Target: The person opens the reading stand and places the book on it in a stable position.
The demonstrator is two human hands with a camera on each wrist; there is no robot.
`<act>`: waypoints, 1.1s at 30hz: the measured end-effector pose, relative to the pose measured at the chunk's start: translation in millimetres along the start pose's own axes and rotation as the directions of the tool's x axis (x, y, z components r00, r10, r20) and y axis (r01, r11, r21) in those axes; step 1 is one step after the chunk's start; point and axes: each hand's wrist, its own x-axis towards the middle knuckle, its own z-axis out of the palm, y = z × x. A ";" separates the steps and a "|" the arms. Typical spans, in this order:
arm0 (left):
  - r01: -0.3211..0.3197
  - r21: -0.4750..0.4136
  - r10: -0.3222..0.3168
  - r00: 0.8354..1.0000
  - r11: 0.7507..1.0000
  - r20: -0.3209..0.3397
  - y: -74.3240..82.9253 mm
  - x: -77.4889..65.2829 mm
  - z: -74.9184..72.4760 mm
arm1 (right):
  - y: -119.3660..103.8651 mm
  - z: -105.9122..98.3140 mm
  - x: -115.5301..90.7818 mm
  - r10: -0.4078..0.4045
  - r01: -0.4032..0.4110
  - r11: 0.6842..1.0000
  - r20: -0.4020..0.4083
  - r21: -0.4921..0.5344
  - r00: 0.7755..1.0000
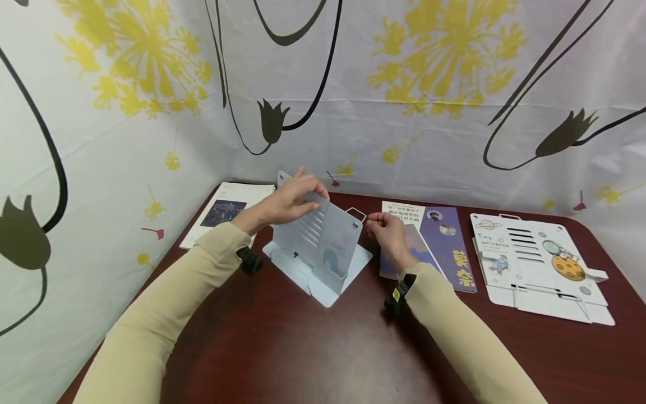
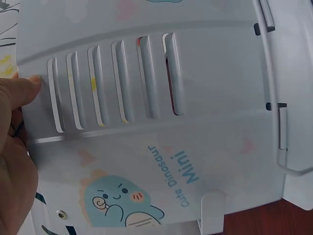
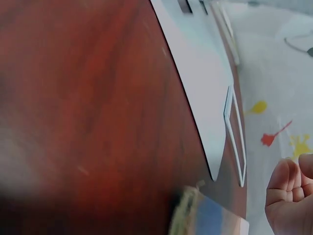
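A pale blue metal book stand (image 1: 339, 233) is tilted up on its white base (image 1: 323, 293). Cute dinosaur art and a row of slots show on its panel (image 2: 225, 73) in the left wrist view. My left hand (image 1: 290, 202) grips the panel's top edge, the thumb on the front face and the other fingers mostly hidden behind. Close to the stand's right corner is my right hand (image 1: 390, 234), its fingers loosely bent and nothing seen in them. In the right wrist view that hand (image 3: 289, 198) is apart from the thin wire loop (image 3: 234, 151) behind the stand.
Behind the stand on the left lies a white book (image 1: 214, 205). A purple book (image 1: 449, 247) is under and beside my right hand. Farther right, a white stand with space pictures (image 1: 535, 252) lies on the dark red table (image 1: 282, 348). A patterned cloth (image 1: 323, 73) hangs close behind.
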 end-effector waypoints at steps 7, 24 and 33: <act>-0.056 -0.035 0.056 0.998 0.998 -0.002 1.7 -11.4 -4.8 | 0.7 -6.0 24.2 -0.007 0.002 0.972 -0.024 -0.234 1.000; -0.081 -0.147 0.092 0.993 0.986 0.070 -1.7 -29.2 -20.7 | 5.5 2.3 49.0 -0.039 0.069 0.704 0.059 -0.707 0.998; -0.042 -0.171 0.064 0.990 0.984 0.123 -1.1 -33.7 -27.3 | 12.0 1.3 57.6 0.012 0.053 0.610 0.076 -0.791 0.997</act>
